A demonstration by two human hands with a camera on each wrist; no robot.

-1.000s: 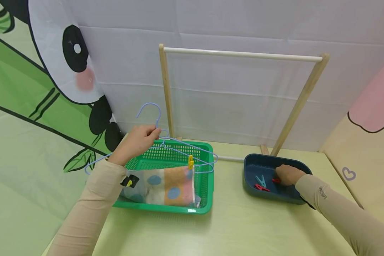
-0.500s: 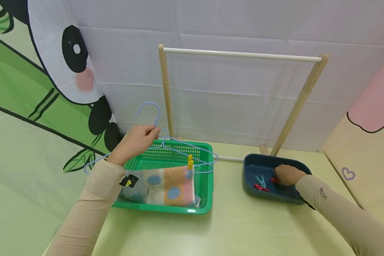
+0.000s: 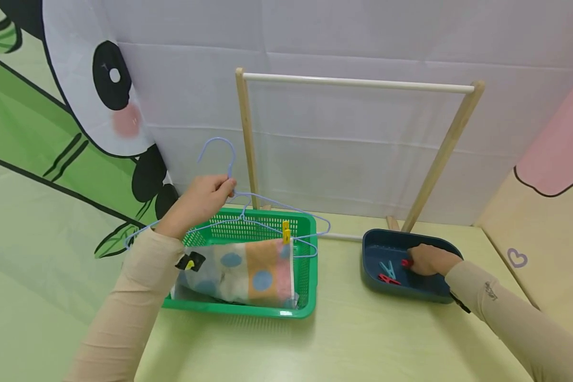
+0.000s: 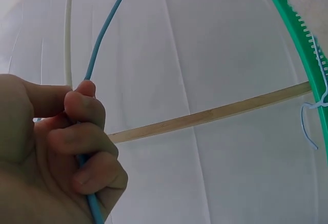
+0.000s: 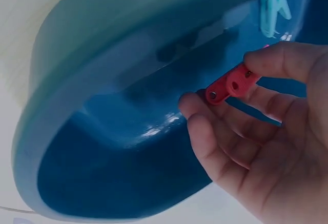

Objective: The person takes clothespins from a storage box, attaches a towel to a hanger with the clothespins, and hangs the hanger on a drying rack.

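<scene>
My left hand (image 3: 198,204) grips a blue clothes hanger (image 3: 284,203) just below its hook, over the green basket. A dotted cloth (image 3: 248,268) hangs below it, its right upper corner held by a yellow clothespin (image 3: 286,232); the left part is partly behind my wrist. In the left wrist view the fingers curl around the blue hanger wire (image 4: 105,32). Over at the right, my right hand (image 3: 430,260) is inside the dark blue tub. Thumb and fingers pinch a red clothespin (image 5: 233,86).
The green basket (image 3: 310,276) holds another blue hanger (image 3: 242,217). In the dark blue tub (image 3: 370,286) lie a light blue clothespin (image 3: 388,269) and a red one. Behind stands a wooden rack with a white bar (image 3: 358,82). A curtain (image 3: 363,32) backs the table.
My left hand has risen slightly with the hanger, and the cloth has shifted with it. My right hand has lifted the red clothespin a little within the tub.
</scene>
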